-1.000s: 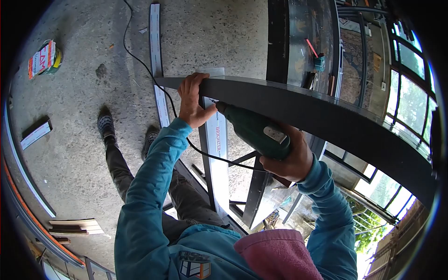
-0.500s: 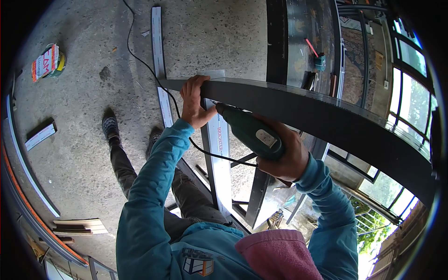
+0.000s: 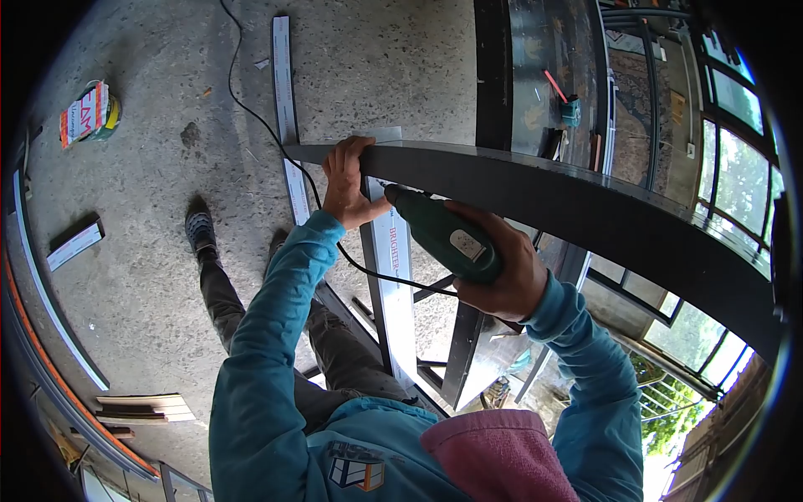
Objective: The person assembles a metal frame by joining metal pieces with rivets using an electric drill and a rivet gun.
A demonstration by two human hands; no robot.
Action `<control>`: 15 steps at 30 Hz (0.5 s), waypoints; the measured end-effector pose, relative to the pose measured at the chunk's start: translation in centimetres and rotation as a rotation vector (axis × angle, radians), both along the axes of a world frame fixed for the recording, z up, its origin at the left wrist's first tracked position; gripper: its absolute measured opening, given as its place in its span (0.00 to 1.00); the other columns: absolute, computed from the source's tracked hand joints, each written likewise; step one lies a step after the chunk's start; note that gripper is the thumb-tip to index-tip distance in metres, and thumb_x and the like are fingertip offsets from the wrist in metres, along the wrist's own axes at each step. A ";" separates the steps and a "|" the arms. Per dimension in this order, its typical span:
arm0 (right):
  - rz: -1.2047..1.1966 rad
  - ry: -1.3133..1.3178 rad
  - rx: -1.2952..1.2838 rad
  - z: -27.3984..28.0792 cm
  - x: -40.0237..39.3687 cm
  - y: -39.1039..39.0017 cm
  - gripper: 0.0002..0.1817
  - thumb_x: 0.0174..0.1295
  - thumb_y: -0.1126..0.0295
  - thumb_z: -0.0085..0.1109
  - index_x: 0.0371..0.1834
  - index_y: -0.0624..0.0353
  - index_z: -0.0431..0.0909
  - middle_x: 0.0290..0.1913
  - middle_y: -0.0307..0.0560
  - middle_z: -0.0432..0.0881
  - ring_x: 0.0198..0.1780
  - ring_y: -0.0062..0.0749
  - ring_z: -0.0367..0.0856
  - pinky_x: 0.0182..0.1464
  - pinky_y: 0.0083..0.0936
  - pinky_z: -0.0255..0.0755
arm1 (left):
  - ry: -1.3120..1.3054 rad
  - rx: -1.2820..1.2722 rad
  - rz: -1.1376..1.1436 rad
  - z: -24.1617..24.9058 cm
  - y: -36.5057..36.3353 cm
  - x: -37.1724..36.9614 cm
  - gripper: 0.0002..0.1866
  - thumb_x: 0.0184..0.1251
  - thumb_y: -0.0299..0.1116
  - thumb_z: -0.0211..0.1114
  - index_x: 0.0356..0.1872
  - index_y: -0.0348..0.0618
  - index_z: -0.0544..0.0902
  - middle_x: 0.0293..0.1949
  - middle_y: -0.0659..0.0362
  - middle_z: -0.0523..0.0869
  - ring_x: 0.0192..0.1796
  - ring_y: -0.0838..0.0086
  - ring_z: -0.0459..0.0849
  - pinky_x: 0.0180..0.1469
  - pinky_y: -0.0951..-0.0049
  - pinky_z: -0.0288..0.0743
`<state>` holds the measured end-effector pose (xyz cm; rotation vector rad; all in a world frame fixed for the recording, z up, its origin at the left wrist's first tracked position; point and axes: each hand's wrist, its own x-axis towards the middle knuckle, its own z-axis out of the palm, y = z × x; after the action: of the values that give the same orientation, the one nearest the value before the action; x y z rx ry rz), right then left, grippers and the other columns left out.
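My right hand (image 3: 512, 272) is wrapped around the body of a dark green corded power drill (image 3: 452, 238). The drill's nose points to the upper left, at the corner where a long dark metal profile (image 3: 535, 188) meets an upright profile with white printed film (image 3: 390, 268). Its bit tip is hard to make out beside my thumb. My left hand (image 3: 344, 184) grips that corner, fingers hooked over the dark profile and thumb stretched toward the drill's nose. A black cord (image 3: 368, 272) runs from the drill past my left wrist.
Film-covered strips (image 3: 283, 75) lie on the concrete floor (image 3: 167, 276). A labelled bucket (image 3: 88, 115) stands at the upper left, with a short profile offcut (image 3: 75, 243) below it. At the upper right a dark workbench (image 3: 539, 50) carries a teal tool (image 3: 570, 110). Wood pieces (image 3: 146, 408) lie lower left.
The drill and my right hand have shifted very slightly to the left. My left hand keeps its hold on the corner.
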<state>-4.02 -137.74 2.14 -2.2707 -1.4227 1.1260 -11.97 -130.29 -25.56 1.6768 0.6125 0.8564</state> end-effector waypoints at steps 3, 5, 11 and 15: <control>-0.011 0.005 -0.007 0.0 -0.2 0.1 0.42 0.32 0.72 0.62 0.60 0.63 0.66 0.42 0.62 0.79 0.43 0.50 0.82 0.49 0.37 0.74 | 0.042 0.012 -0.022 0.0 0.1 -0.2 0.45 0.38 0.46 0.72 0.61 0.50 0.59 0.54 0.49 0.65 0.60 0.55 0.62 0.61 0.51 0.50; -0.017 -0.008 -0.006 0.1 -0.4 0.0 0.41 0.32 0.72 0.62 0.60 0.63 0.66 0.43 0.62 0.79 0.44 0.51 0.81 0.49 0.37 0.74 | 0.017 0.021 -0.010 0.1 0.1 0.0 0.45 0.38 0.45 0.73 0.61 0.50 0.60 0.54 0.50 0.66 0.60 0.55 0.62 0.61 0.50 0.50; 0.011 -0.045 -0.021 0.2 -0.8 -0.2 0.42 0.33 0.72 0.63 0.61 0.61 0.65 0.45 0.61 0.78 0.45 0.53 0.79 0.51 0.40 0.73 | -0.021 0.048 0.033 -0.1 0.0 0.3 0.45 0.36 0.45 0.74 0.60 0.49 0.61 0.53 0.50 0.66 0.58 0.55 0.63 0.60 0.52 0.52; -0.005 -0.093 -0.079 0.2 -1.5 -0.7 0.42 0.33 0.71 0.64 0.61 0.59 0.65 0.44 0.61 0.78 0.45 0.54 0.79 0.50 0.41 0.73 | -0.021 0.021 0.010 0.2 -0.1 0.1 0.45 0.35 0.45 0.74 0.59 0.49 0.62 0.53 0.51 0.67 0.57 0.55 0.64 0.60 0.52 0.52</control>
<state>-5.50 -138.40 2.38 -2.4097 -1.4288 1.1068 -11.90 -130.36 -25.37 1.6829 0.5995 0.8890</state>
